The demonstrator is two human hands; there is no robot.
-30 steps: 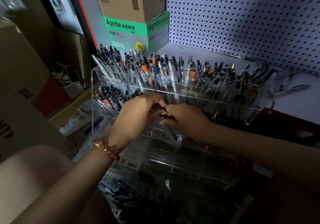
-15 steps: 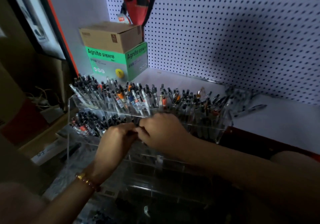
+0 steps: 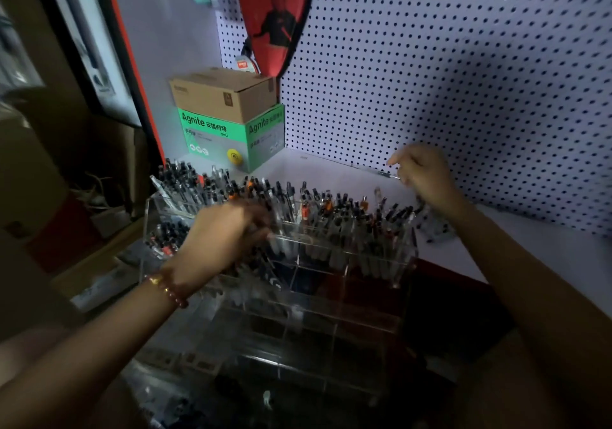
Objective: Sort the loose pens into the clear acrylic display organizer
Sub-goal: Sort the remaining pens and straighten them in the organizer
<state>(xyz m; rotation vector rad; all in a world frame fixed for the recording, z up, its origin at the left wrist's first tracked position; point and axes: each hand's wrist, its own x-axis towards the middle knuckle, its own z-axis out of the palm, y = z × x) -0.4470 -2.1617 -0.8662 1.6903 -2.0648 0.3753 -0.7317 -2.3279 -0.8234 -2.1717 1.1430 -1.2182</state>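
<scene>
The clear acrylic organizer (image 3: 405,256) stands in tiers in front of me, its top row packed with upright pens (image 3: 331,210). More pens fill the left end of the second tier (image 3: 165,233). My left hand (image 3: 225,236), blurred and wearing a bead bracelet, is at the second tier with its fingers curled round a few pale pens (image 3: 275,243). My right hand (image 3: 427,176) hovers beyond the organizer's right end, above a small pile of loose pens (image 3: 433,228) on the white shelf. Its fingers are loosely bent and I see nothing in them.
A brown carton (image 3: 225,94) sits on a green box (image 3: 231,137) at the shelf's back left. White pegboard (image 3: 463,80) forms the back wall, with a red racket cover (image 3: 275,17) hanging on it. Cardboard boxes (image 3: 29,170) and clutter lie low on the left.
My right hand left the left hand at the organizer and moved up and right over the loose pens. The left hand stayed at the second tier. My view tilted upward.
</scene>
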